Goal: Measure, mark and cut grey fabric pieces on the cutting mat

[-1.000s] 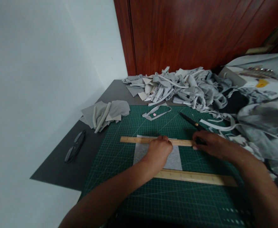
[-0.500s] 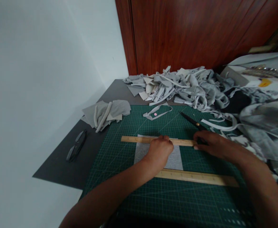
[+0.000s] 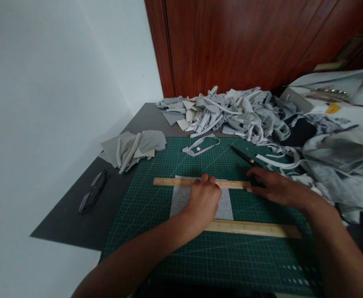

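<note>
A wooden ruler (image 3: 165, 181) lies across the upper part of a grey fabric piece (image 3: 180, 200) on the green cutting mat (image 3: 249, 265). My left hand (image 3: 204, 198) presses down on its middle, fingers curled closed over it. At its right end, the thumb and forefinger of my right hand (image 3: 266, 184) straddle the wood, the thumb touching it. Black scissors (image 3: 243, 155) lie with their handles partly hidden beneath that hand. A second wooden ruler (image 3: 252, 228) runs along the fabric's near edge, its left end hidden by my left forearm.
A loop of grey fabric strip (image 3: 200, 145) rests on the mat around a small pink disc (image 3: 198, 148). Folded grey cloths (image 3: 150, 142) and eyeglasses (image 3: 93, 192) lie at left. Fabric scraps (image 3: 225, 107) pile up at the back, with a white box (image 3: 316, 105) and more cloth at right.
The whole view has shifted slightly, so everything sits a little further left. Both hands keep their places on the upper ruler, and the fabric lies as before.
</note>
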Demonstrator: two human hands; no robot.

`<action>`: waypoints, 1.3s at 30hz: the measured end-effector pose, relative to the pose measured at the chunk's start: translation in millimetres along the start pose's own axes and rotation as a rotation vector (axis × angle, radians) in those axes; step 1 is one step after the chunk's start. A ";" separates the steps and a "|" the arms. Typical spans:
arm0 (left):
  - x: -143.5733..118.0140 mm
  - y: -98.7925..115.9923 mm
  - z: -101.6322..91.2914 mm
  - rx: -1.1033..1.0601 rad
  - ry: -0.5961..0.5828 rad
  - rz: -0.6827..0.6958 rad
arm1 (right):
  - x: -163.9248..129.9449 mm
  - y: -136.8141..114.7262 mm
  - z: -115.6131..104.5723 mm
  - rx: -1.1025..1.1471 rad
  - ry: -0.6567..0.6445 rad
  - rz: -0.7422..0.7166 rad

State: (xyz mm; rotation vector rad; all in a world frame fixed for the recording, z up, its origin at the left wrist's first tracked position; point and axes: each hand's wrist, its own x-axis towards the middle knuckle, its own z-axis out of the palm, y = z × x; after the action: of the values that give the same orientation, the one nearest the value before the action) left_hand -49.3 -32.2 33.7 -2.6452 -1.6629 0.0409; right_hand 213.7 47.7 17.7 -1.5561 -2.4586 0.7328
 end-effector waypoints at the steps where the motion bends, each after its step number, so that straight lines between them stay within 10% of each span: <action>1: -1.2 1.9 0.1 0.014 0.024 -0.012 | -1.0 0.5 -0.4 0.006 0.029 0.010; 15: 0.5 19.3 14.8 0.076 0.055 -0.135 | 15.8 -9.9 0.5 0.645 0.487 -0.048; 21: 0.6 21.9 15.0 0.078 0.104 -0.133 | 13.7 -39.8 8.0 0.921 0.482 -0.047; 32: 2.9 26.0 27.3 -0.066 0.079 -0.129 | -21.5 -117.6 67.4 0.964 0.389 -0.402; 39: 14.6 25.7 39.6 -0.234 0.112 -0.138 | -34.0 -134.7 84.4 0.878 0.591 -0.509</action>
State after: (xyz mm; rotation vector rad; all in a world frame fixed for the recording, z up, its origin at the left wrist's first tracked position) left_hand -21.1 -30.2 -6.8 -2.6216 -1.9139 -0.3157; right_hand 88.9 -56.2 12.3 -0.6443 -1.6130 0.8970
